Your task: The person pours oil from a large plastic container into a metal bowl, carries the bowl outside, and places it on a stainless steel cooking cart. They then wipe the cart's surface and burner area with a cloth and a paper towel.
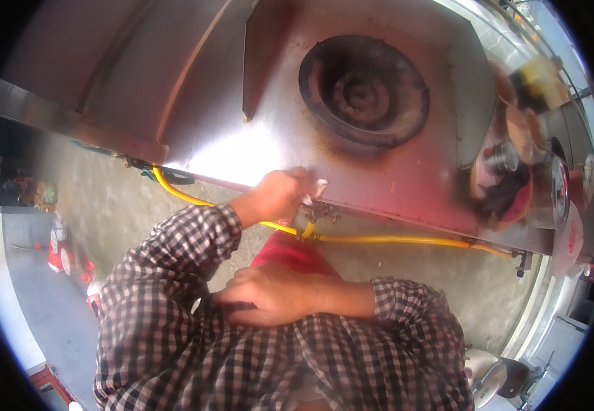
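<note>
My left hand (280,194) is closed around a small crumpled whitish cloth or tissue (319,189) at the front edge of a stainless-steel stove (394,190). Just below it, a gas valve (317,209) joins a yellow hose (379,239) along the stove's front. Farther back on the stovetop sits a round, blackened wok burner (363,95). My right hand (271,295) lies against the front of my checked shirt (256,359), its fingers curled under. Whether those fingers grip the fabric is hidden.
Steel splash panels (268,56) stand around the burner. At the right are a metal canister (502,156), a lidded metal pot (548,195) and other blurred containers. A concrete floor (420,269) lies below the stove. Red and white items (63,257) stand at the far left.
</note>
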The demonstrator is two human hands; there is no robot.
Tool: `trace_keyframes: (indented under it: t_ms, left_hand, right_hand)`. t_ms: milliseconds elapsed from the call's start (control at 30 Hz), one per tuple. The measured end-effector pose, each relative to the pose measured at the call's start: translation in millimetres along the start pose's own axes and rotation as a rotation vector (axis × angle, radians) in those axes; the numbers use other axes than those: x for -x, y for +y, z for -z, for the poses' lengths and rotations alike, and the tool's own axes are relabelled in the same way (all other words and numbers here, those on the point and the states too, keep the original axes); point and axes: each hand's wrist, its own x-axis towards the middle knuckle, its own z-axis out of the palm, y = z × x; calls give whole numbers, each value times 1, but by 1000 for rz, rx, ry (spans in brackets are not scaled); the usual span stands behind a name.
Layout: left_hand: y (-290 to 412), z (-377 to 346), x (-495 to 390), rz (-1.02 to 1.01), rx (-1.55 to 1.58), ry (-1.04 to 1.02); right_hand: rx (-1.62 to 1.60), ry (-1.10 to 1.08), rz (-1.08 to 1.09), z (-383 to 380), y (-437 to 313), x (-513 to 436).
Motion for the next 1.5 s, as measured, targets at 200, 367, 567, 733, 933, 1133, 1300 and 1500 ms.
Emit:
trace_keyframes:
  t_ms: [200, 367, 567, 733, 933, 1133, 1300, 1500]
  left_hand:
    - [-84, 34, -58, 423, -317, 197]
    - [-32, -16, -73, 302, -212, 132]
    - [42, -43, -56, 65, -1, 23]
    - [-15, -3, -5, 385, 48, 68]
    - [29, -37, -48, 335, -141, 129]
    - [89, -127, -119, 89, -10, -61]
    - [124, -137, -151, -97, 65, -241]
    - [74, -131, -197, 115, -70, -48]
  right_hand:
    - [3, 57, 64, -20, 10, 14]
    - [-40, 49, -49, -16, 8, 33]
    - [-82, 111, 63, -18, -4, 33]
    - [13, 78, -24, -15, -9, 48]
    - [-28, 166, -66, -15, -4, 65]
    - [-76, 254, -54, -14, -8, 84]
    - [-13, 278, -114, -13, -9, 100]
    - [-21, 463, -46, -16, -2, 124]
